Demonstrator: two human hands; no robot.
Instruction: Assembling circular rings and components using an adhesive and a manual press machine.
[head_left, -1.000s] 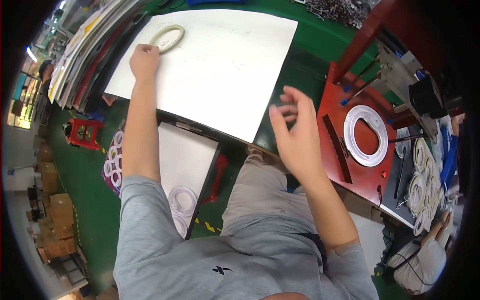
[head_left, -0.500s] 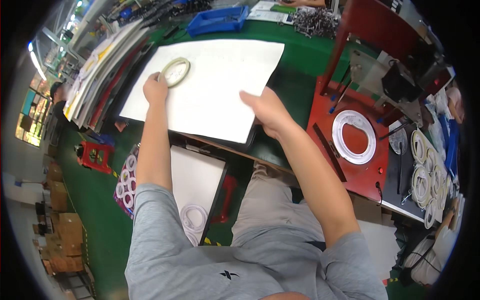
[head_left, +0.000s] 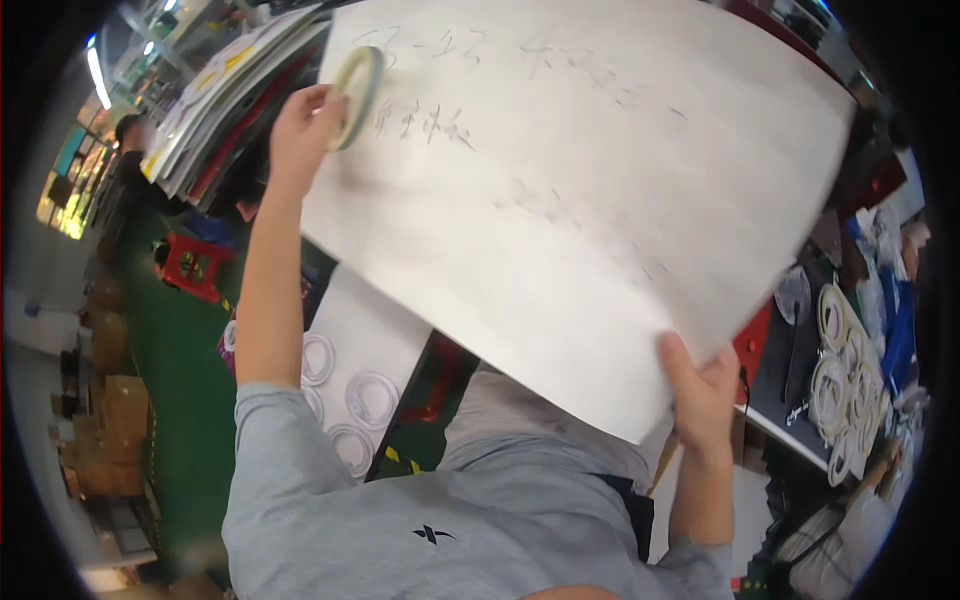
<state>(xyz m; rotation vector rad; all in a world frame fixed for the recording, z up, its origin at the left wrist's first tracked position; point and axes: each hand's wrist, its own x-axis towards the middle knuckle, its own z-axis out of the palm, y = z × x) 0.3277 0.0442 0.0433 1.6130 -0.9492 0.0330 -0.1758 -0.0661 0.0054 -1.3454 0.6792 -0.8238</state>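
A large white sheet of paper, tilted and slightly bent, spreads across the middle of the view with faint handwriting on its face. My right hand grips its lower right edge, thumb on top and fingers hidden underneath. At the sheet's upper left, my left hand is closed on a roll of pale yellow-green tape, which stands tilted in front of the paper. Whether the left hand also touches the sheet, I cannot tell.
Below the sheet, a white board carries several pale rings. On the right, more rings lie on a dark table. Upright stacked sheets stand at far left. A red stool and cardboard boxes are on the left.
The sheet has been lifted and swung rightward toward me, now covering the bench and red machine. My right hand moved right and nearer; my left hand, with the tape, rose slightly. Handwriting now shows.
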